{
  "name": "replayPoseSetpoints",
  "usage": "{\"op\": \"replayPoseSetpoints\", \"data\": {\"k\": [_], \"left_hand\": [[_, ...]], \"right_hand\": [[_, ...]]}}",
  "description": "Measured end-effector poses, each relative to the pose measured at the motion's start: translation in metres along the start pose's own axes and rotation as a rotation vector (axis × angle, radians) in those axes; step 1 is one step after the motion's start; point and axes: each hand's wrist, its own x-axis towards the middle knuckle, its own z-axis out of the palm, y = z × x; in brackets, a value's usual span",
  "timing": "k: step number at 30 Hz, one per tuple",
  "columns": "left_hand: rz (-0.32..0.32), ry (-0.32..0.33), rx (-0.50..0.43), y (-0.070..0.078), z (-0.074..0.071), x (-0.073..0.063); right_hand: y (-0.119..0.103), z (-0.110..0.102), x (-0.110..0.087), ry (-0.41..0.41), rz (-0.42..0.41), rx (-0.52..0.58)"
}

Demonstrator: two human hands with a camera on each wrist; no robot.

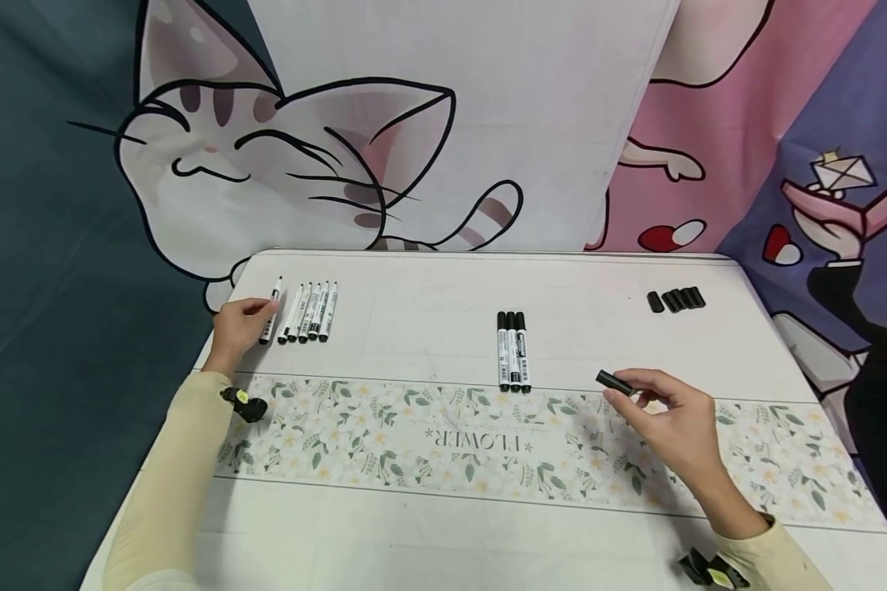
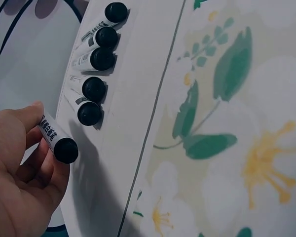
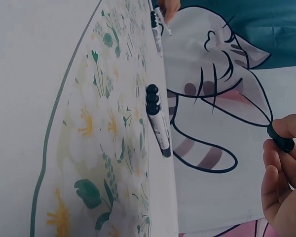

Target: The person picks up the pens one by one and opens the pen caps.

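Observation:
At the table's far left, my left hand [image 1: 242, 327] pinches a white uncapped marker [image 1: 272, 308], its black end [image 2: 66, 150] pointing toward me in the left wrist view. Just right of it lies a row of several uncapped markers [image 1: 309, 313], white with black ends. My right hand [image 1: 668, 419] holds a black marker cap [image 1: 613, 382] between thumb and fingers, raised over the flower band; the same cap [image 3: 280, 138] shows in the right wrist view. Between the hands, three capped markers [image 1: 513, 351] lie side by side.
Several loose black caps [image 1: 683, 299] lie at the back right of the table. A printed flower band [image 1: 414, 435] runs across the white tabletop [image 1: 414, 533]. Behind the table's back edge hangs a cloth [image 1: 547, 123] with cartoon cats.

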Motion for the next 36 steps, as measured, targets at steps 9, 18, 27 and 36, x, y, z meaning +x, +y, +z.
{"op": "replayPoseSetpoints", "data": {"k": [9, 18, 27, 36], "left_hand": [[-0.073, -0.04, -0.054, -0.003, 0.005, 0.007], [-0.098, -0.067, -0.037, -0.001, 0.008, 0.008], [-0.121, -0.065, -0.033, -0.001, 0.01, 0.008], [-0.138, -0.047, -0.03, 0.0, 0.012, 0.007]], "right_hand": [[-0.002, -0.003, 0.0, -0.01, 0.04, 0.001], [-0.005, -0.002, 0.001, -0.006, 0.108, 0.018], [-0.005, -0.002, 0.001, -0.015, 0.169, 0.026], [-0.006, -0.004, 0.002, -0.036, 0.192, -0.007]]}}
